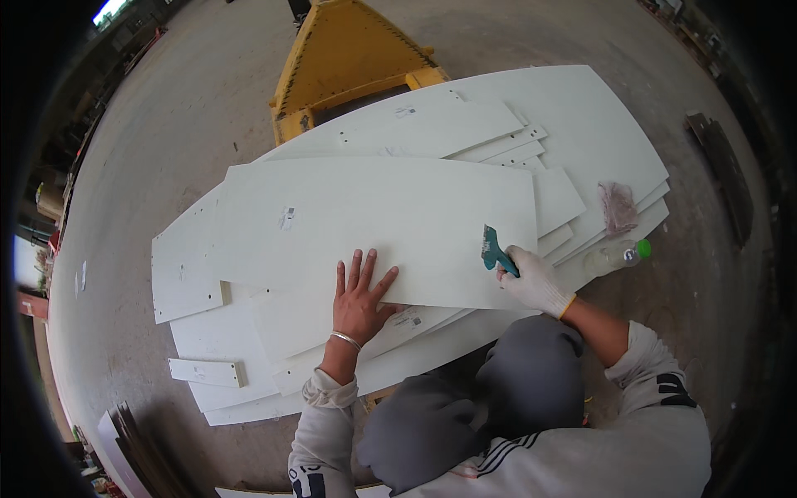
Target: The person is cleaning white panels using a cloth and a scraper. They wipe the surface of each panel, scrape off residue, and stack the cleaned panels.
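Note:
A large white panel (407,207) lies on top of a loose stack of white boards, with a small printed label (287,218) on its left part. My bare left hand (362,289) rests on the panel's near edge, fingers spread. In a white knitted glove, my right hand (531,282) grips a green scraper (496,251) over the panel's right end. The scraper's wide head points away from me; whether it touches the surface I cannot tell.
Right of the panel lie a crumpled pinkish rag (617,207) and a clear bottle with a green cap (614,257). A yellow pallet jack (344,62) stands beyond the stack. A short white strip (206,372) sits at the left. Dark planks (721,174) lie on the floor at right.

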